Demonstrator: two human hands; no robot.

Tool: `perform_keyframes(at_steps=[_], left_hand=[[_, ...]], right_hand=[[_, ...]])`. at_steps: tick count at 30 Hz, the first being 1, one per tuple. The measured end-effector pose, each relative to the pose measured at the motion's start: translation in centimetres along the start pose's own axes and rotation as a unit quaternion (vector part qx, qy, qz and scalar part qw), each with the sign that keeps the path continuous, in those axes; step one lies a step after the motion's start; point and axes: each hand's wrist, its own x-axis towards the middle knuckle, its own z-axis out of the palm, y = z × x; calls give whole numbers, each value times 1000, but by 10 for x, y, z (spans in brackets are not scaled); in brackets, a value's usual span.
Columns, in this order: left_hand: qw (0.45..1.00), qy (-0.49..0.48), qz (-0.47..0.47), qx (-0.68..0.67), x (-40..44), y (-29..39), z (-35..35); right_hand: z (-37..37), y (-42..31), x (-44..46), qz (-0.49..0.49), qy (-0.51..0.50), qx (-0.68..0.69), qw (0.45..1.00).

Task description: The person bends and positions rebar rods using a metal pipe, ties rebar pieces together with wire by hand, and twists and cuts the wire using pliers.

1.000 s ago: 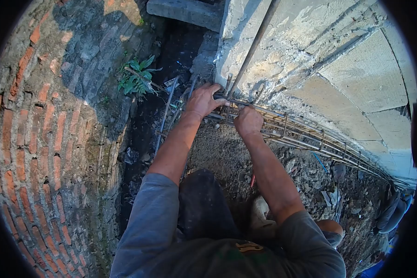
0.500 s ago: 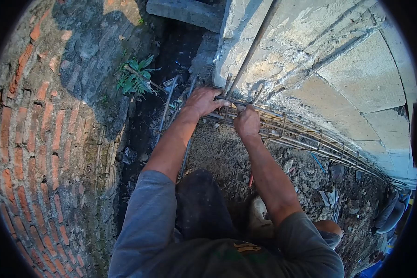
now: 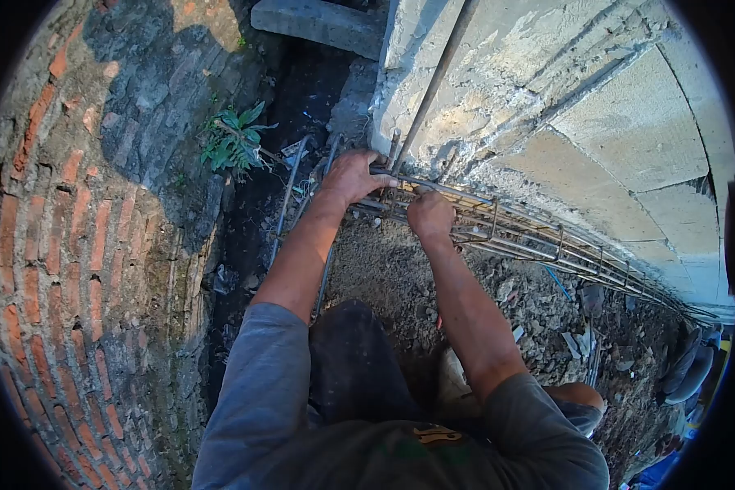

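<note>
A long rebar cage (image 3: 539,241) of thin rods and square stirrups runs along the foot of the pale wall. My left hand (image 3: 354,175) is closed around the near end of the cage, its thumb lying along the upper rods. Just to its right, my right hand (image 3: 431,216) is in a fist against the upper rods. Whatever is inside that fist is hidden. A vertical steel bar (image 3: 437,86) rises beside the wall's corner, and a short bar stub (image 3: 394,147) stands close to my left fingers.
On the left stands an old brick wall (image 3: 77,237) with a leafy plant (image 3: 235,140). The rough plastered wall (image 3: 498,90) borders the right. Two loose rods (image 3: 286,196) lie left of my hand. A concrete beam (image 3: 318,26) crosses behind; rubble (image 3: 539,314) covers the ground.
My right fist has shifted slightly down and left in the view. The dark piece between my hands shows less now. My left hand keeps its grip while the view moves slightly.
</note>
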Motion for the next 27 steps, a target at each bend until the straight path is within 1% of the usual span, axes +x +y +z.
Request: perform_keyframes(at_steps=[1, 3, 5, 7, 9, 11, 13, 15, 16, 18, 22, 23, 24, 25, 27], left_hand=[[1000, 0, 2, 3, 1, -2, 1], [996, 76, 41, 23, -1, -3, 4], [996, 75, 42, 30, -2, -1, 3], [995, 74, 47, 39, -1, 2, 0], [999, 45, 15, 5, -1, 6, -2], [999, 42, 22, 18, -1, 6, 0], [995, 80, 53, 26, -1, 0, 7], [993, 88, 70, 30, -6, 4, 5], [993, 89, 64, 35, -6, 4, 5], [992, 96, 60, 48, -5, 0, 9], [993, 92, 49, 53, -5, -1, 13], [993, 89, 55, 60, -8, 3, 12], [990, 118, 57, 60, -12, 8, 13], [986, 147, 61, 59, -16, 14, 14], [985, 148, 61, 70, -24, 17, 21]], right_hand=[[-1, -5, 1, 25, -11, 14, 1000], [1, -8, 0, 16, -3, 6, 1000], [2, -9, 2, 8, 8, -2, 1000], [7, -10, 5, 7, 6, 25, 1000], [10, -11, 4, 2, 12, 35, 999], [12, -12, 4, -48, -5, 6, 999], [12, -10, 4, -37, -12, 23, 999], [8, -3, 4, -90, -24, -1, 996], [6, 2, 3, -88, -20, 5, 996], [-6, 10, -7, -123, 9, -24, 992], [4, 10, -5, -94, 0, -3, 996], [4, 6, -2, -60, -8, 27, 998], [3, 2, -1, -26, -18, 59, 998], [4, 1, 2, -22, -15, 70, 997], [7, -2, 6, -21, -7, 71, 997]])
